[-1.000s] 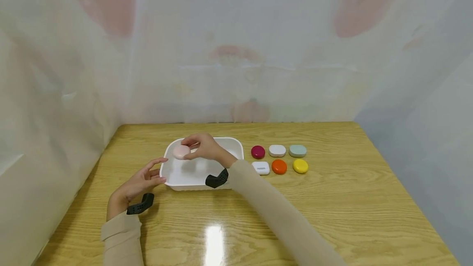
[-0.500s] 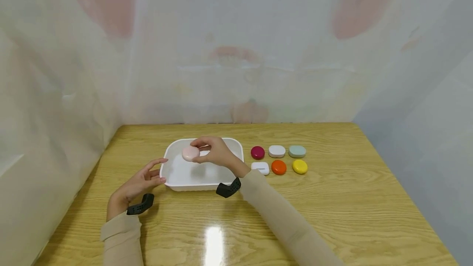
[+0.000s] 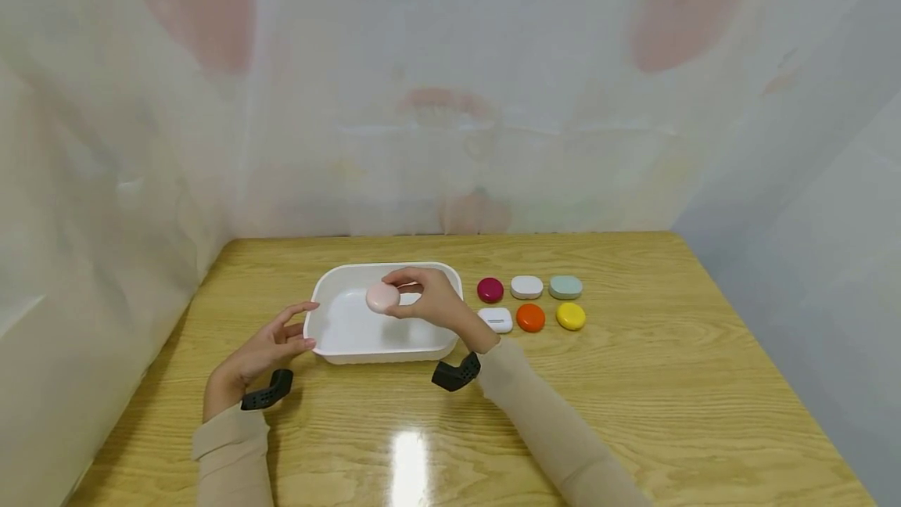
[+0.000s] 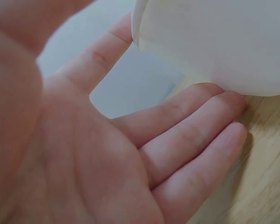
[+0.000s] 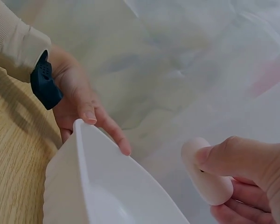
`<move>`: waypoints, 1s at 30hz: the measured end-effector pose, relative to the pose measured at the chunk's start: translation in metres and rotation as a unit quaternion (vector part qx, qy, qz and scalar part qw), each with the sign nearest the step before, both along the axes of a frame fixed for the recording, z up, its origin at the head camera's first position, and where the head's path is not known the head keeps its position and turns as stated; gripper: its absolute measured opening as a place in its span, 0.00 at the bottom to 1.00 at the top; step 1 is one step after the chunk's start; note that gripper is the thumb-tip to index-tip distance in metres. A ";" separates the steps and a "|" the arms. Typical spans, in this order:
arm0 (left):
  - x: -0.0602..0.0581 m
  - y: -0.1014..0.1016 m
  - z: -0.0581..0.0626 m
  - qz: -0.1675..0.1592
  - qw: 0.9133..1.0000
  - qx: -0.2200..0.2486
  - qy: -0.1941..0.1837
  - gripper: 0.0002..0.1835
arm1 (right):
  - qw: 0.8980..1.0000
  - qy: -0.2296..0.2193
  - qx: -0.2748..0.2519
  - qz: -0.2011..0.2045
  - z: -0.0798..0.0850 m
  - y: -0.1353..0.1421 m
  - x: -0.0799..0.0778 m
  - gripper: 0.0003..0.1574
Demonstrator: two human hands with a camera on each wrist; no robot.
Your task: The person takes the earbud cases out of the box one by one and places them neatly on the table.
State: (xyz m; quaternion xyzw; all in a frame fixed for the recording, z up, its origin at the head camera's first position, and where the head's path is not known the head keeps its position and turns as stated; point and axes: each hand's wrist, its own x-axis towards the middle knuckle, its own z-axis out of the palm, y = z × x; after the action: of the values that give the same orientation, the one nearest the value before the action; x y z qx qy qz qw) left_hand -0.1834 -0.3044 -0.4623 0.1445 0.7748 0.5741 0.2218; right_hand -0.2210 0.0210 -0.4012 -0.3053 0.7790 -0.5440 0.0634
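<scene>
My right hand (image 3: 435, 302) pinches a round pale pink earbud case (image 3: 381, 297) between thumb and fingers, held over the white plastic tub (image 3: 380, 356). In the right wrist view the pink case shows its thick rounded side, with a small dark mark beside the thumb. At the tub's left end is my left hand (image 3: 262, 344), its thumb and forefinger touching the rim. The left wrist view shows the fingers (image 4: 191, 133) fairly straight, their tips against the tub's outer wall.
Right of the tub, several small rounded cases lie in two rows: crimson (image 3: 489, 289), white (image 3: 526, 286) and pale green (image 3: 565, 286) behind; another white one (image 3: 498, 320), orange (image 3: 530, 318) and yellow (image 3: 571, 316) in front. A pale curtain (image 3: 450, 178) hangs behind the wooden table (image 3: 669, 382).
My right hand has moved rightward and slightly toward me over the tub, carrying the pale pink case from the left end toward the middle. The left hand has stayed at the rim.
</scene>
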 end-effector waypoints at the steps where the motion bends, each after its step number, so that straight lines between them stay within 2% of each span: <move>1: 0.000 0.000 0.000 0.000 1.000 0.000 0.000 0.35 | 1.000 0.001 -0.002 -0.003 0.000 0.002 0.001 0.28; 13: 0.001 0.000 0.002 0.000 1.000 -0.002 -0.001 0.35 | 0.998 -0.044 -0.032 -0.042 -0.008 0.030 0.006 0.27; 30: 0.002 0.001 0.001 0.008 1.000 -0.005 0.004 0.36 | 0.996 -0.039 -0.036 -0.069 -0.010 0.064 0.019 0.28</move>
State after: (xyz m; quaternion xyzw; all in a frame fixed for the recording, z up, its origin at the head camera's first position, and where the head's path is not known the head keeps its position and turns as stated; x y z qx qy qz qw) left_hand -0.1819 -0.3033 -0.4618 0.1390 0.7795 0.5717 0.2148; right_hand -0.2020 0.0846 -0.4117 -0.2317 0.7748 -0.5865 0.0449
